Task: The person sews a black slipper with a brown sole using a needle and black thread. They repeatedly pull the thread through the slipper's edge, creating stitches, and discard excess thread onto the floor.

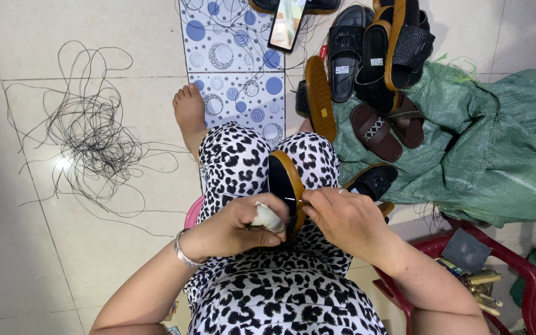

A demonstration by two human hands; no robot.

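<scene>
Black sandal with tan rubber sole [285,186] stands on edge on lap, between both hands. Left hand [243,224], fingertip wrapped in white tape, closed on near end of sole; right hand [345,217] pinching sole rim from right. Sole looks light, stiff yet bendable, grippy; best held by edges. Tangled dark thread [91,133] on floor, left. Heap of finished sandals [376,74] on green sack [497,155], far right.
</scene>
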